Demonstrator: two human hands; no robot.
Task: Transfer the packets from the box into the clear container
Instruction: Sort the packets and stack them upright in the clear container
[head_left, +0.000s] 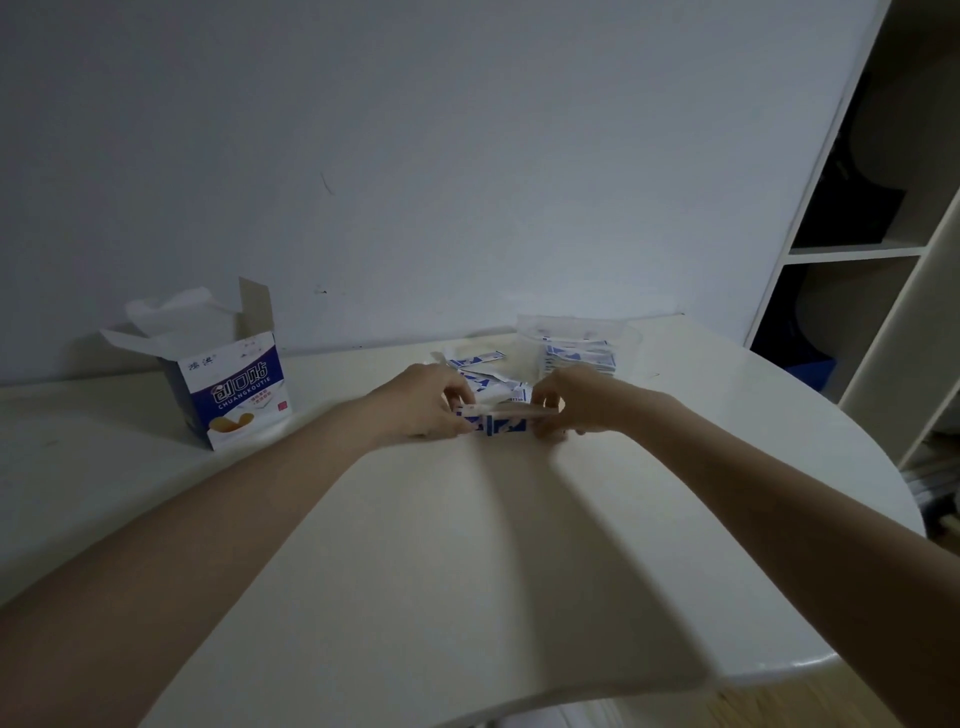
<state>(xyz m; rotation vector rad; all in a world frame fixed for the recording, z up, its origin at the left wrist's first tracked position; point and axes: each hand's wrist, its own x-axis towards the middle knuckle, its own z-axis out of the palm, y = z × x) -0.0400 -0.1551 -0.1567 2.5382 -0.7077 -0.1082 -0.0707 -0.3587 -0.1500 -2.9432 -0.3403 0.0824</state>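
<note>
A blue and white box (236, 387) stands open on the table at the left, its flaps up. At the back right stands the clear container (631, 338), with a stack of blue and white packets (579, 358) inside it. Several loose packets (480, 371) lie on the table between the box and the container. My left hand (423, 402) and my right hand (563, 400) hold a small stack of packets (501, 421) between them, one hand at each end, low over the table.
The white table (441, 545) has a rounded edge at the right and front. A plain wall rises just behind it. An open shelf unit (872, 249) stands to the right, with dark items in its compartments.
</note>
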